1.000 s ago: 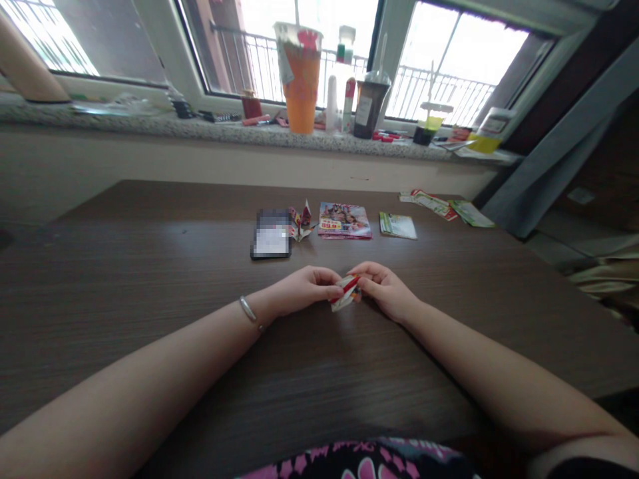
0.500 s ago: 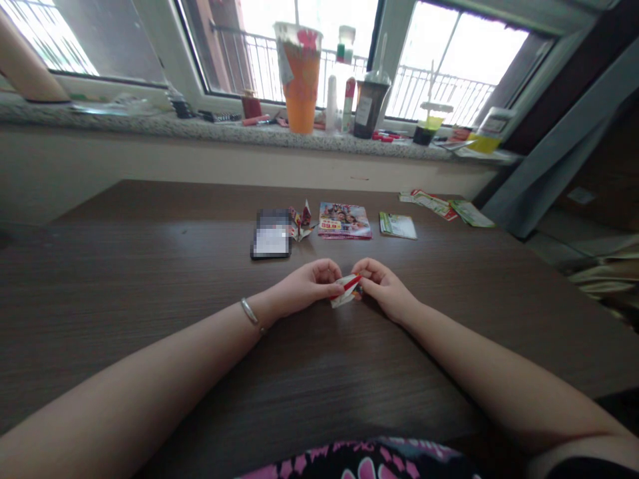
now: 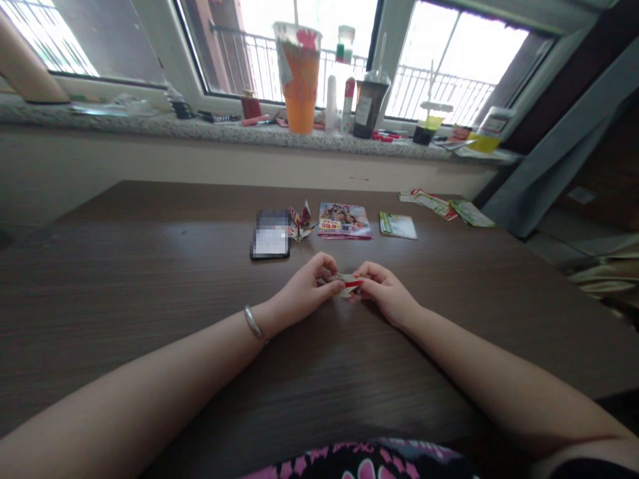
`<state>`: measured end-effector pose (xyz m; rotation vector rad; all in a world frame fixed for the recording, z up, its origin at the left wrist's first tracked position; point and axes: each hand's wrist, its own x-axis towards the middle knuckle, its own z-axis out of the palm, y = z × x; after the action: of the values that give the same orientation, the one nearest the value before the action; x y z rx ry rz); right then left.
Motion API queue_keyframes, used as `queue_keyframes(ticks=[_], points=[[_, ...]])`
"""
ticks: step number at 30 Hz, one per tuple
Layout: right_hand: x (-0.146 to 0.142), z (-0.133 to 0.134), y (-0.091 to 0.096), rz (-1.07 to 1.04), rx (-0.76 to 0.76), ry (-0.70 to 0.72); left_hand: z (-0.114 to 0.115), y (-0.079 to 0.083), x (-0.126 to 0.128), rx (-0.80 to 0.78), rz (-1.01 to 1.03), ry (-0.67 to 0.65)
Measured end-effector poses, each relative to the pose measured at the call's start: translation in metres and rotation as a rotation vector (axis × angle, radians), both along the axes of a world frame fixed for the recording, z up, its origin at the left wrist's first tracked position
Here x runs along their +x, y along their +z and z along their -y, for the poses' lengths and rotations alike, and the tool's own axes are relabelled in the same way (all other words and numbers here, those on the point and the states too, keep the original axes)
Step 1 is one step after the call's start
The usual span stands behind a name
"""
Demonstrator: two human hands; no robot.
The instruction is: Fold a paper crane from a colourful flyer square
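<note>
My left hand (image 3: pixel 304 287) and my right hand (image 3: pixel 384 290) meet over the dark wooden table (image 3: pixel 150 279), and both pinch a small folded piece of printed paper (image 3: pixel 346 285), white with red. The fingers of both hands are curled closed on it. A silver bangle (image 3: pixel 252 322) sits on my left wrist. Just beyond the hands lies a dark phone (image 3: pixel 270 234), and next to it stands a finished folded paper crane (image 3: pixel 301 222).
Printed flyers (image 3: pixel 344 221) and a green-white leaflet (image 3: pixel 397 225) lie past the hands; more leaflets (image 3: pixel 439 203) sit at the far right. The stone windowsill (image 3: pixel 150 126) carries an orange drink cup (image 3: pixel 301 76), a dark cup (image 3: pixel 370 103), bottles and small clutter.
Both hands have shifted slightly away from me along the table, and the folded paper now lies flatter between the fingertips.
</note>
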<state>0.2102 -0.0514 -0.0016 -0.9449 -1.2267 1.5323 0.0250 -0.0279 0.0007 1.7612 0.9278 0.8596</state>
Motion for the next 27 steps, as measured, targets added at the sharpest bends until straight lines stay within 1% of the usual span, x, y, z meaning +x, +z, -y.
queue_keyframes(ticks=[3, 4, 6, 9, 13, 16, 19, 24, 27], points=[[-0.0019, 0.0018, 0.0019, 0.067, 0.053, -0.064, 0.0010, 0.0009, 0.0014, 0.146, -0.099, 0.137], [-0.0024, 0.0022, 0.0025, 0.092, 0.076, -0.086, 0.0014, 0.0013, 0.0017, 0.162, -0.127, 0.147], [-0.0032, 0.0030, 0.0032, 0.140, 0.123, -0.123, 0.0022, 0.0018, 0.0018, 0.148, -0.130, 0.114], [-0.0033, 0.0030, 0.0031, 0.214, 0.193, -0.167, 0.0031, 0.0012, 0.0012, 0.129, -0.065, 0.045], [-0.0009, 0.0005, -0.0002, 0.296, 0.267, -0.259, 0.0040, 0.0011, -0.0004, 0.175, -0.094, 0.054], [0.0020, -0.0012, -0.0033, 0.345, 0.305, -0.309, 0.0054, 0.0034, -0.0016, 0.151, -0.088, 0.020], [0.0035, -0.0012, -0.0039, 0.385, 0.360, -0.328, 0.0069, 0.0061, -0.0022, 0.135, -0.048, -0.029], [0.0022, 0.0012, -0.0003, 0.466, 0.479, -0.334, 0.0084, 0.0088, -0.0011, 0.157, -0.061, 0.007], [0.0019, 0.0013, 0.0003, 0.493, 0.511, -0.333, 0.0090, 0.0098, -0.0001, 0.151, -0.076, -0.002]])
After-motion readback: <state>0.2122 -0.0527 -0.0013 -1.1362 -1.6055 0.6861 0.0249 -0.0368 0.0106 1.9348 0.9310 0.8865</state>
